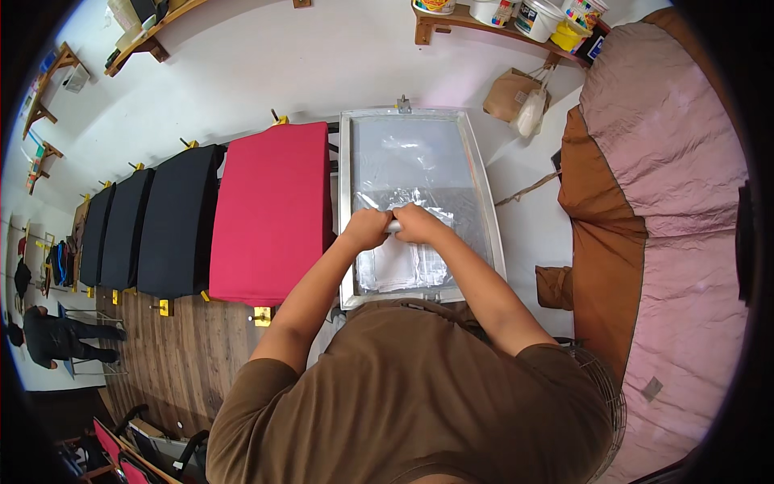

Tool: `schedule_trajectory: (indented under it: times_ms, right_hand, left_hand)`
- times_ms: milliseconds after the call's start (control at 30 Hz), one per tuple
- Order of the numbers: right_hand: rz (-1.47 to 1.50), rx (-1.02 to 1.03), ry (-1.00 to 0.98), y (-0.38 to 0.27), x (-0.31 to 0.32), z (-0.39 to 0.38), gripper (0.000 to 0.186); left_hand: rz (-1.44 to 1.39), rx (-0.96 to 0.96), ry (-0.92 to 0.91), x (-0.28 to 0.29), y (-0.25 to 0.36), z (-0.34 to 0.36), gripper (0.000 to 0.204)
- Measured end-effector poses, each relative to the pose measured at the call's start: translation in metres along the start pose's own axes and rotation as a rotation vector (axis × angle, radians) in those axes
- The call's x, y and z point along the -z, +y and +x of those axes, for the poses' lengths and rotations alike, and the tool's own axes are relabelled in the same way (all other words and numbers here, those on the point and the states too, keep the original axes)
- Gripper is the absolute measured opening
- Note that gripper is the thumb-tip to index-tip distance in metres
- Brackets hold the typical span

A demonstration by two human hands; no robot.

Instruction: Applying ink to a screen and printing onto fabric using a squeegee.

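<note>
My left hand (368, 230) and my right hand (419, 223) are side by side, both closed around the pale grey handle of a squeegee (393, 227). Most of that tool is hidden by my fingers. Under them lies a silkscreen frame (346, 169) with a metal rim and greyish mesh. Shiny, wrinkled clear film covers part of the mesh, and a whitish rectangular patch shows on its near half. Left of the frame, a red cloth (270, 214) is stretched over a flat board.
Several boards in black cloth, one a black board (177, 218), continue leftward, with yellow clamps (263, 316) at their ends. Tubs (538, 18) stand on a wall shelf above right. A paper bag (513, 95) hangs below. Pink and brown fabric (645, 202) drapes at right. Another person (56, 337) stands far left.
</note>
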State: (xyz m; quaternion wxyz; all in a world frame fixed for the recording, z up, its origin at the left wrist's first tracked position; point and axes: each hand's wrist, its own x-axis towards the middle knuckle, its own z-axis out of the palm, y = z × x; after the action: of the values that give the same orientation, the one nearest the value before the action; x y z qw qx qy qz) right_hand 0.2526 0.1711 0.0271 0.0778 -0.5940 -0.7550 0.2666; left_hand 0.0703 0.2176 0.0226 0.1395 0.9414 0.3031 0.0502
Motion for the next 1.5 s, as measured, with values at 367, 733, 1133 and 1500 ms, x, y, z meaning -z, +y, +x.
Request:
schedule_trajectory:
  times_ms: [367, 733, 1133, 1500]
  right_hand:
    - [-0.012, 0.065, -0.023, -0.018, -0.032, -0.051, 0.028]
    - [0.073, 0.054, -0.181, -0.032, -0.016, -0.065, 0.035]
    - [0.014, 0.058, 0.218, -0.010, -0.054, -0.050, 0.030]
    - [0.119, 0.076, -0.153, -0.038, -0.021, -0.081, 0.034]
  left_hand:
    - [-0.010, -0.074, -0.028, -0.021, 0.029, -0.049, 0.017]
    - [-0.080, 0.023, -0.189, 0.002, 0.047, -0.063, 0.027]
    - [0.006, 0.015, 0.100, -0.031, 0.031, -0.052, 0.018]
    - [-0.106, 0.056, -0.215, 0.006, 0.059, -0.073, 0.024]
